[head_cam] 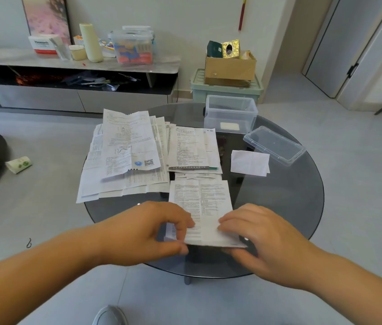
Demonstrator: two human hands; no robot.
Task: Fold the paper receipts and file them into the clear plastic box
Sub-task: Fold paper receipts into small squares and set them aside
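Saw white receipts (126, 148) with tiny black print, a dark grey counter (279, 195), a clear box (229, 113), a mint green bin (225, 92), a brown cardboard box (229, 66).

Clear box (230, 113) behind lid (274, 144), right of receipts (124, 151)

Soft, even daylight leaves only faint shadows under the paper pile (124, 148) and dull reflections on the dark glass table (290, 207), while the wide lens bows the edges and the left hand (147, 233), right hand (262, 233) and receipt (206, 207) look slightly smeared.
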